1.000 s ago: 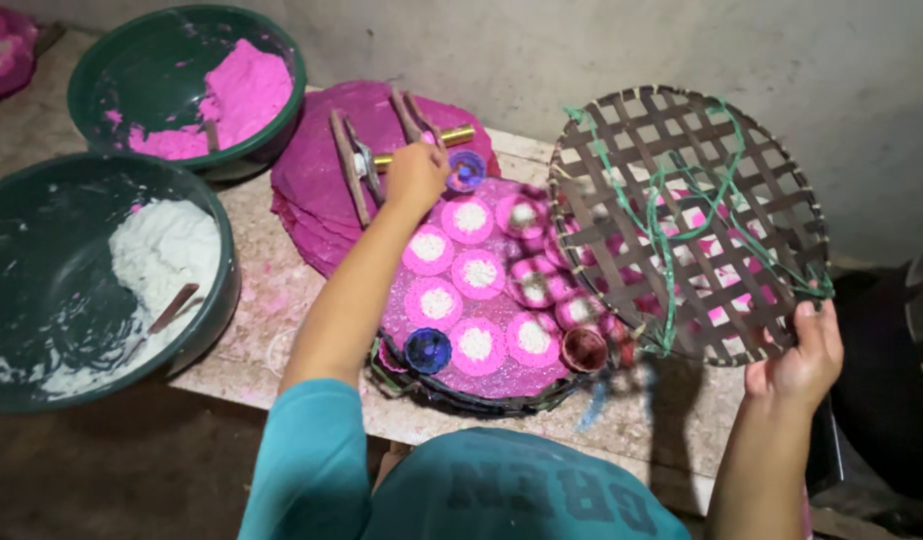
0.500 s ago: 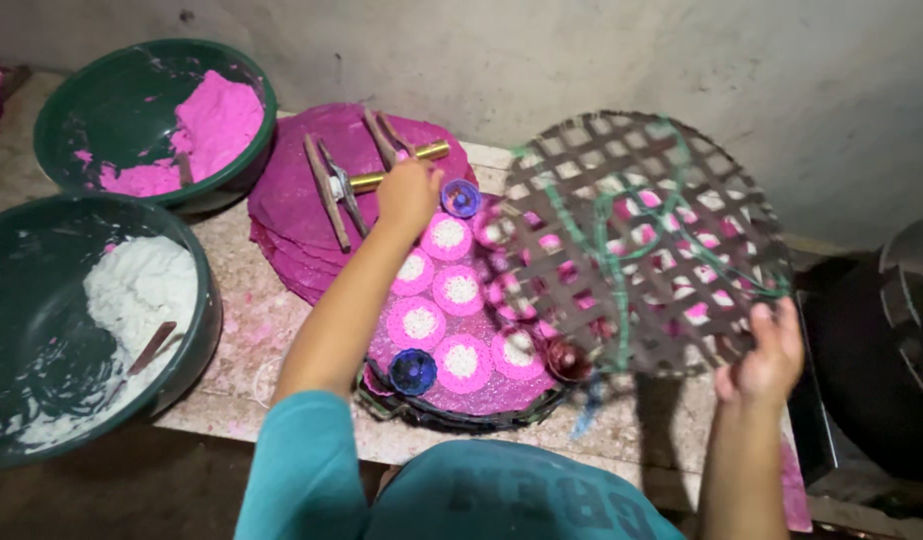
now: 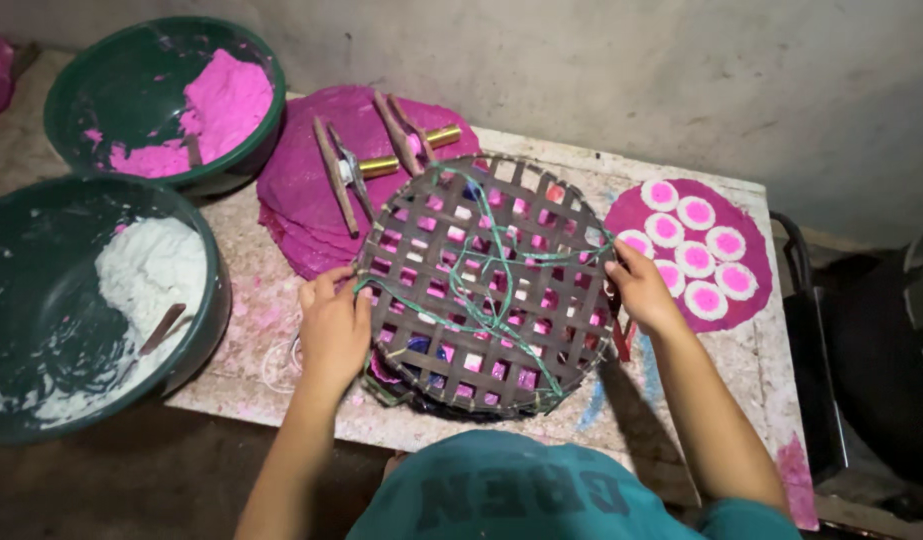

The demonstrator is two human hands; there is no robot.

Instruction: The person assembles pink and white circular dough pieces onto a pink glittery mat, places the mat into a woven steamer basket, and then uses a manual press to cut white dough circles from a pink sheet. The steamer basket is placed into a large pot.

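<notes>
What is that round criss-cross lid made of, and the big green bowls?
The round lid looks like woven strips of split bamboo or cane, dull brown, with gaps between strips and green cord tied through. Both hands grip its edge. The green bowls look like smooth moulded plastic, faintly shiny, though enamelled metal is possible.

I see the woven tray (image 3: 486, 285) between my fingers, lying on the table (image 3: 601, 410). Left of my left hand (image 3: 333, 330) sit two bowls (image 3: 91, 300), one behind the other. Beyond my right hand's (image 3: 643, 290) fingers lies a sheet of round cakes (image 3: 693, 250).
</notes>
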